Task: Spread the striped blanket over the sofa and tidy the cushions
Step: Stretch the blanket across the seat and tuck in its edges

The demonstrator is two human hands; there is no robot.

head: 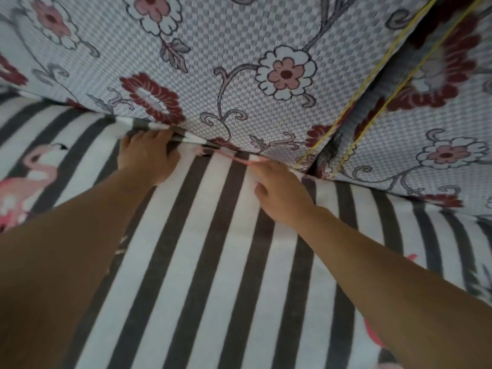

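2 hands press the blanket at the crease under the cushion. The left hand lies flat, fingers pushed against a bunched fold; the right hand reaches in, fingertips hidden, so its grip is unclear. The blanket covers the seat; a second cushion stands just beside the first.

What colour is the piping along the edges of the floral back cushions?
Yellow piping edges the floral cushions; clearest at upper right of the head view.
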